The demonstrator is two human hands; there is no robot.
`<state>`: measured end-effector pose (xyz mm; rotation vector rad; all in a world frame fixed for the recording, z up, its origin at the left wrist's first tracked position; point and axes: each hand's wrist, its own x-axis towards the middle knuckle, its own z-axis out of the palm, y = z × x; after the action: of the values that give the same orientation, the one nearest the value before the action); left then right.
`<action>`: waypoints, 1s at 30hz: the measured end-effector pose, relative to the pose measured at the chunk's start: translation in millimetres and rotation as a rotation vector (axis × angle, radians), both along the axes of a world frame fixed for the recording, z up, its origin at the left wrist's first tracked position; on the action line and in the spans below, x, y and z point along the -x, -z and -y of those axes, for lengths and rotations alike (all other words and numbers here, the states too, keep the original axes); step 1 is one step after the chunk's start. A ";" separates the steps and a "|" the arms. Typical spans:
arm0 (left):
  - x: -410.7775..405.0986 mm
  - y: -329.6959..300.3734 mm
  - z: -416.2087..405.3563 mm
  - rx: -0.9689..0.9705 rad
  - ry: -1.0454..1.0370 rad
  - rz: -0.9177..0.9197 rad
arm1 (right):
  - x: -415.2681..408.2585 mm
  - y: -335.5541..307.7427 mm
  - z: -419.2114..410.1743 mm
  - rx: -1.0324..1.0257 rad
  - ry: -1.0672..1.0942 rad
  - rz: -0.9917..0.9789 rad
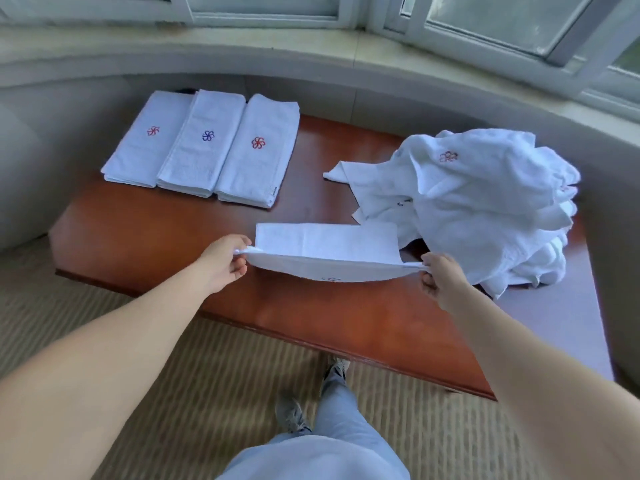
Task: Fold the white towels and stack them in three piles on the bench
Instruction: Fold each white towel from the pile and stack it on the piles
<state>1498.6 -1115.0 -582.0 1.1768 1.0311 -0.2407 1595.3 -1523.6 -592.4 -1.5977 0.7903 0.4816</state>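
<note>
A white towel (325, 245) lies partly folded on the reddish wooden bench (156, 230), its near edge lifted off the wood. My left hand (225, 263) pinches the left end of that edge. My right hand (441, 280) pinches the right end. A small flower emblem shows on the hanging underside. Three piles of folded white towels stand side by side at the bench's far left: the left pile (147, 140) with a red flower, the middle pile (201, 143) with a blue flower, the right pile (258, 150) with a red flower. A heap of unfolded towels (485, 202) fills the right side.
A curved wall and window sill (311, 60) run behind the bench. Striped carpet (214, 375) covers the floor in front, where my legs and shoes stand close to the bench's front edge.
</note>
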 end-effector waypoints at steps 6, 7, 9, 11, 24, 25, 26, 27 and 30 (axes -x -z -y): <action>-50.3 -108.3 -10.7 0.188 -0.148 0.290 | -48.1 -111.6 -24.2 -0.414 0.292 0.232; -56.3 -118.0 -11.7 0.191 -0.162 0.303 | -54.0 -122.4 -28.5 -0.447 0.309 0.233; -64.9 -128.1 -11.7 0.161 -0.167 0.271 | -60.9 -134.5 -36.5 -0.439 0.285 0.190; -69.9 -130.2 -11.8 0.121 -0.178 0.220 | -63.6 -137.7 -43.1 -0.397 0.235 0.144; -33.6 -104.9 -10.0 -0.013 -0.152 0.272 | -42.7 -107.0 -35.4 -0.243 0.144 0.268; -21.2 -89.5 -5.3 -0.045 -0.123 0.231 | -33.1 -88.3 -30.4 -0.177 0.114 0.262; -7.9 -70.3 -1.0 -0.085 -0.082 0.169 | -21.8 -67.7 -24.9 -0.103 0.067 0.252; 6.1 -49.1 4.0 -0.125 -0.030 0.101 | -9.8 -43.6 -17.9 -0.020 0.000 0.233; 49.3 18.9 15.7 -0.247 0.167 -0.117 | 32.5 32.0 4.0 0.243 -0.279 0.085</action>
<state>1449.3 -1130.7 -600.9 1.4897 1.0875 -0.3225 1562.7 -1527.6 -624.5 -1.9550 0.5797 0.5269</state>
